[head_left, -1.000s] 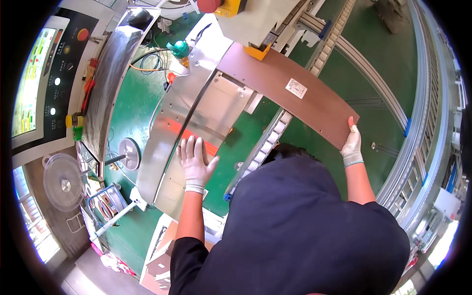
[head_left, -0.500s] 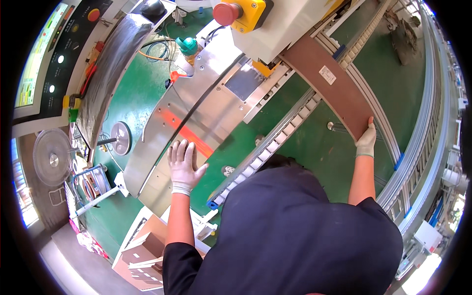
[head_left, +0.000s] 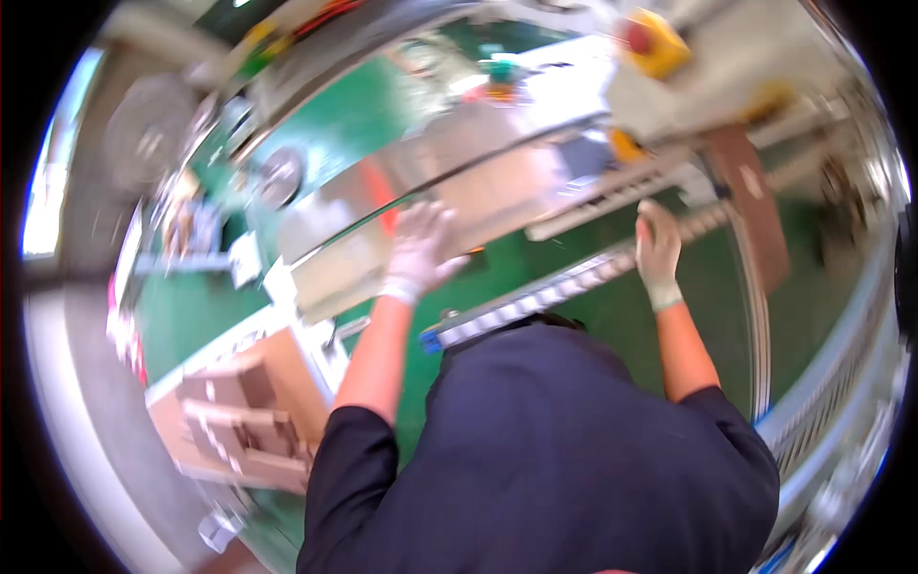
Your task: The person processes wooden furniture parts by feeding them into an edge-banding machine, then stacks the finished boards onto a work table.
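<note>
Two grips showed, each in a pale glove with neither holding anything. Your left grip [head_left: 417, 247] was unclosed, fingers spread and thumb out to the side, over the near edge of the long, silvery metal desk [head_left: 502, 196]; whether the palm touched it, you could not tell. Your right grip [head_left: 659, 251] was raised and empty, its fingers loosely together and not closed on anything, just above the narrow roller track with white rollers [head_left: 564, 284] as you looked at it.

Farther right, apart from your hand, the long, flat brown panel [head_left: 757, 215] lay slantwise past the end of the desk, one end close to the machine's pale housing [head_left: 727, 72]. On that housing you had a yellow box with a round red button [head_left: 660, 43], blurred.

An orange-red streak [head_left: 376, 182] crossed the desk beyond your left fingers. To your lower left sat a pile of brown flat-sided pieces [head_left: 239, 416], and farther off, above the green floor [head_left: 349, 105], stood a round grey fan [head_left: 148, 139].
</note>
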Tool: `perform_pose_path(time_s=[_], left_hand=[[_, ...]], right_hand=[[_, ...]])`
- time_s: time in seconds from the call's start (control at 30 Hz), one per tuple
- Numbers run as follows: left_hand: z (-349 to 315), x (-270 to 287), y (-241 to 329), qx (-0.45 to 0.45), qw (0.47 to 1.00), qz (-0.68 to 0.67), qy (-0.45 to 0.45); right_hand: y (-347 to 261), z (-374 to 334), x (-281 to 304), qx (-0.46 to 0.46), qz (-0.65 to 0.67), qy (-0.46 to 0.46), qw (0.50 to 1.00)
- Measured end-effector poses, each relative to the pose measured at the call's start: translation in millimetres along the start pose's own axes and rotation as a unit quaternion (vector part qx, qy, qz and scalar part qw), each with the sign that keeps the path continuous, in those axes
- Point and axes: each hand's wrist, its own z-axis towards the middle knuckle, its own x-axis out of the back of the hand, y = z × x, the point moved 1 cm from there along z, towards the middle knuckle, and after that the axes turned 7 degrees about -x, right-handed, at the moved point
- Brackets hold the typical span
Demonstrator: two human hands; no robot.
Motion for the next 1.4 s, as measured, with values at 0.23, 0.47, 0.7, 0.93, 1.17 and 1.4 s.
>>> perform_pose_path(time_s=[0.23,0.47,0.7,0.93,1.17,1.4], left_hand=[[-119.0,-37.8,-0.3,0.133,0.981,-0.018,0.141],[-312.8,-33.7,-93.6,0.553,0.799,-0.026,0.235],[-459.0,-61.5,-237.6,0.560,0.165,-0.399,0.708],[-561.3,-78.6,-348.2,0.634,-0.116,-0.222,0.732],[-541.4,-24.7,-315.3,0.586,-0.093,-0.336,0.732],[-547.5,-55.0,-311.9,0.484,-0.041,-0.393,0.781]], right_hand=[[-156.8,-74.7,-72.5,0.150,0.022,-0.324,0.934],[-159.7,-76.9,-82.1,0.121,-0.057,-0.321,0.937],[-153.2,-79.4,-89.7,0.039,-0.146,-0.297,0.943],[-158.0,-82.3,-102.9,0.001,-0.174,-0.289,0.942],[-157.1,-88.6,-103.3,-0.043,-0.194,-0.234,0.952],[-154.7,-92.4,-109.5,-0.052,-0.175,-0.189,0.965]])
